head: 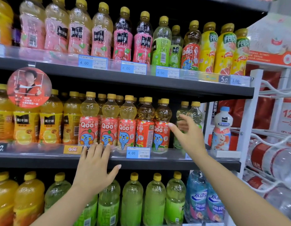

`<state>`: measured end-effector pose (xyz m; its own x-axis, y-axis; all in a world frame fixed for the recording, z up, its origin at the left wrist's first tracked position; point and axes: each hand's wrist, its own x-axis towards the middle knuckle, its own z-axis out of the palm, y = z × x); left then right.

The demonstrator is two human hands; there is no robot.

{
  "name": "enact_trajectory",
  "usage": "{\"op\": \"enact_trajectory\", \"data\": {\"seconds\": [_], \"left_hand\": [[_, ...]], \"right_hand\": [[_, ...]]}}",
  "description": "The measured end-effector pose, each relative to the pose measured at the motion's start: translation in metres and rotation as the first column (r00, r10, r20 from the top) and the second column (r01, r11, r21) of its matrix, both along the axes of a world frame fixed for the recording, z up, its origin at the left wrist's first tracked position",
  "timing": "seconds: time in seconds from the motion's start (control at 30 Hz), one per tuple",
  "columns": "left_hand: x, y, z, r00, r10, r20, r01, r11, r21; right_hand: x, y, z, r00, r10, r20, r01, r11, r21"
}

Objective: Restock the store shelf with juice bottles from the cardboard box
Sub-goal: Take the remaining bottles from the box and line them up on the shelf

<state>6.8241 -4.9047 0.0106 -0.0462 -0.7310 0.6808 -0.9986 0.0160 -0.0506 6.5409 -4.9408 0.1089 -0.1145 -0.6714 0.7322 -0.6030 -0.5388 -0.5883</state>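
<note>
A row of Qoo juice bottles (125,128) with red labels and yellow caps stands on the middle shelf (157,162). My left hand (94,167) is spread flat in front of the shelf's front edge, its fingertips near the bases of the left Qoo bottles, holding nothing. My right hand (187,134) reaches in with loosely spread fingers beside the rightmost Qoo bottle (162,126), in front of two green-label bottles (194,115); its index fingertip is at that Qoo label. The cardboard box is out of view.
The top shelf (141,79) holds pink, green and yellow juice bottles. The bottom shelf carries large orange, green and blue bottles (133,201). A round red promo sign (29,87) hangs at left. A white wire rack (272,152) with water bottles stands at right.
</note>
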Motion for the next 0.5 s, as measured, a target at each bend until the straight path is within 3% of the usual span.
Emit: {"op": "enact_trajectory", "data": {"seconds": [0.1,0.17,0.23,0.3,0.4,0.5], "left_hand": [[-0.004,0.003,0.003,1.0,0.015,0.007,-0.015,1.0,0.017],[-0.005,0.004,0.005,1.0,0.02,0.017,-0.021,0.999,0.027],[-0.006,0.006,0.008,0.999,0.024,0.033,-0.025,0.999,0.028],[-0.006,0.008,0.012,0.999,0.029,0.046,-0.03,0.999,0.016],[-0.006,0.01,0.019,0.998,0.037,0.048,-0.037,0.999,0.005],[-0.007,0.012,0.023,0.998,0.049,0.032,-0.049,0.999,0.006]], "right_hand": [[-0.03,0.014,-0.004,0.961,-0.276,-0.004,0.269,0.939,-0.216],[-0.046,0.012,-0.008,0.938,-0.346,0.029,0.347,0.932,-0.106],[-0.053,0.008,-0.011,0.959,-0.28,0.04,0.272,0.952,0.14],[-0.054,0.003,-0.015,0.965,-0.259,-0.041,0.259,0.913,0.315],[-0.051,-0.006,-0.019,0.916,-0.345,-0.205,0.394,0.868,0.302],[-0.046,-0.012,-0.017,0.911,-0.354,-0.211,0.404,0.87,0.283]]}}
